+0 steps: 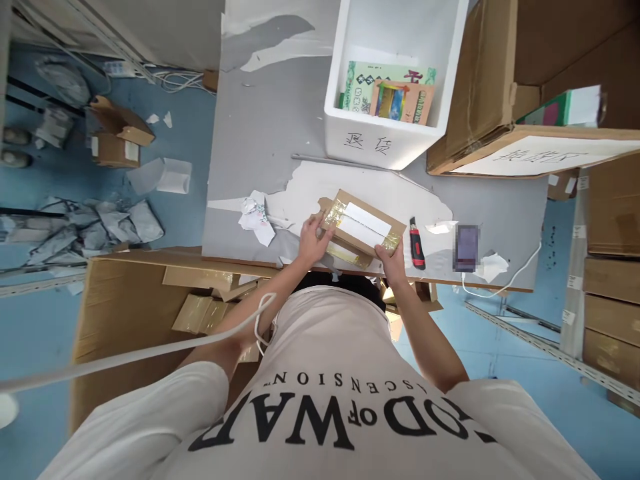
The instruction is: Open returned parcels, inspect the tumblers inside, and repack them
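Observation:
A small brown cardboard box [345, 235] with a white label and shiny tape at its ends is held slightly tilted above the near edge of the table. My left hand [315, 240] grips its left end, fingers curled round the corner. At the right end, my right hand [392, 260] holds the lower corner. A red and black utility knife [417, 244] lies just right of my right hand. Crumpled white paper [257, 217] lies left of my left hand. Beneath the box, a taped cardboard piece partly shows.
A white foam box [385, 143] holding booklets [390, 93] stands at the back, beside a large open carton [480, 87]. A phone [467, 248] with a cable lies at right. Below the table's left edge is a big carton [120, 320] of flattened boxes; parcels [115, 223] lie on the floor.

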